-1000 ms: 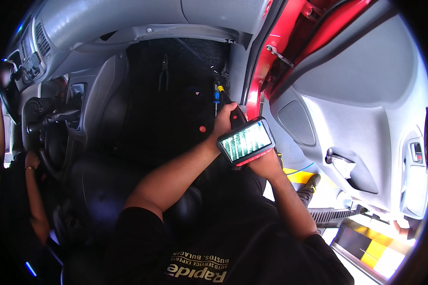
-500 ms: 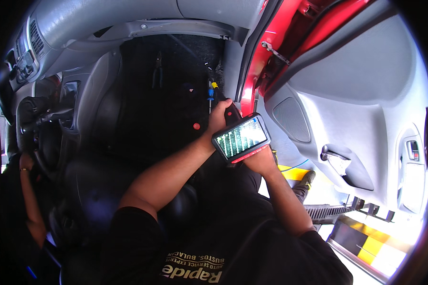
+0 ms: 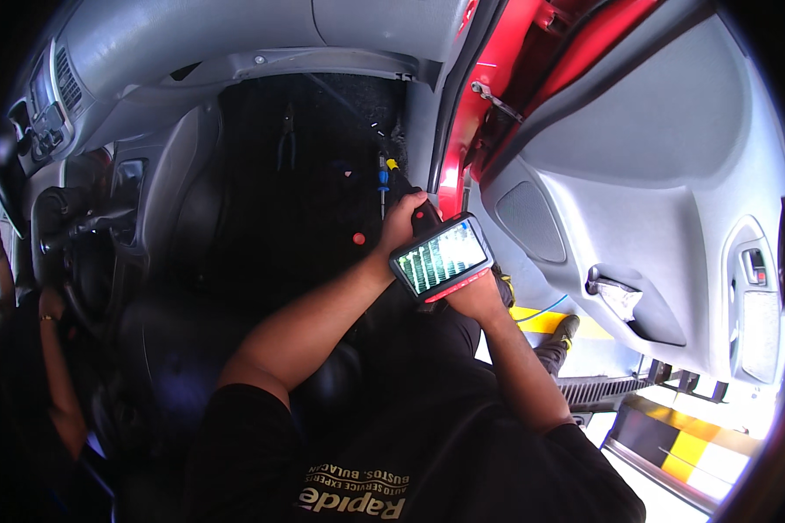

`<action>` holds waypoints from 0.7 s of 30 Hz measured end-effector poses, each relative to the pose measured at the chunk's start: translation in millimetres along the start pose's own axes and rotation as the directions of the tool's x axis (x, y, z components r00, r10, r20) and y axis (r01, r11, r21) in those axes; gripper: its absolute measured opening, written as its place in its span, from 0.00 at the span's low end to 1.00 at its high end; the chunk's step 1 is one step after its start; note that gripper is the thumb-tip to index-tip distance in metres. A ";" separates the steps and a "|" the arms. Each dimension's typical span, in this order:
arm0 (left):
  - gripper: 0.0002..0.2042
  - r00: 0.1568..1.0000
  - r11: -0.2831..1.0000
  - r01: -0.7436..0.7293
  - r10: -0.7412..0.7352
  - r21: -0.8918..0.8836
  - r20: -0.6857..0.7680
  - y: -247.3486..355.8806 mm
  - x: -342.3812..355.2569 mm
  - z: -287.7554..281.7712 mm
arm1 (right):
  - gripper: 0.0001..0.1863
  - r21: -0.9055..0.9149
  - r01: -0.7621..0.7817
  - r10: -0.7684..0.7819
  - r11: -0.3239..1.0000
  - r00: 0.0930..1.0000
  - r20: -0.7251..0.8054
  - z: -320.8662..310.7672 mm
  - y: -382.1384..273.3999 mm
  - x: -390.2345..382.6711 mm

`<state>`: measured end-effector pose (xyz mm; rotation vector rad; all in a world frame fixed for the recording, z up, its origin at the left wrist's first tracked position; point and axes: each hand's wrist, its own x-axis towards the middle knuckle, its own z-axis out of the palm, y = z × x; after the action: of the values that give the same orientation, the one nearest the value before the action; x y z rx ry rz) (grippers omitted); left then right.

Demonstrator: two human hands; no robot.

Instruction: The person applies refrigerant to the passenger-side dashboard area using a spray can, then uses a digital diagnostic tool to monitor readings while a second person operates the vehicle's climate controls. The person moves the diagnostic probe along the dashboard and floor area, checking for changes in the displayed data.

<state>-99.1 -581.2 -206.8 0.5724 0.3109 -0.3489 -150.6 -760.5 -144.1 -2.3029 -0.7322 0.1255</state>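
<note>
A handheld inspection camera [image 3: 442, 259] with a dark casing, red trim and a lit screen is tilted in front of me. On the screen are rows of greenish vertical fins beside a bright area. My left hand [image 3: 401, 224] wraps the device's black upper part [image 3: 425, 215], which bears a red button, with the thumb along its top. Under the screen's right lower corner, my right hand [image 3: 478, 296] supports the casing; its fingers are mostly hidden behind it. Just beyond the left hand lie a blue-handled screwdriver [image 3: 384, 179] and a yellow-tipped tool [image 3: 392, 164].
Pliers [image 3: 287, 139] and a small red round piece [image 3: 358, 239] lie on the dark car floor. To the right stands the open red door with its grey panel [image 3: 637, 218]. The grey dashboard [image 3: 235, 35] spans the far side. Another person's arm [image 3: 57, 366] shows at left.
Both hands keep the inspection camera in nearly the same place. My view has shifted slightly. At far left, the other person's raised hand has come further into view.
</note>
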 end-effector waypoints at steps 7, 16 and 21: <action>0.10 0.998 0.999 -0.024 0.025 0.021 -0.060 0.3 -4.5 10.3 | 0.17 -0.099 0.113 -0.115 0.989 0.993 -0.010 4.0 6.4 -1.4; 0.11 0.998 1.000 -0.003 0.002 -0.017 -0.058 5.0 -5.4 15.0 | 0.17 0.021 0.040 -0.040 0.999 0.999 -0.010 1.8 3.4 -0.7; 0.11 0.999 1.000 -0.006 0.006 -0.010 -0.052 2.7 -4.8 12.4 | 0.16 0.003 0.038 -0.038 0.999 0.998 -0.043 0.4 0.3 0.0</action>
<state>-100.0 -585.0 -193.8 0.5726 0.3604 -0.3268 -150.6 -760.4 -144.6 -2.2795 -0.7530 0.0601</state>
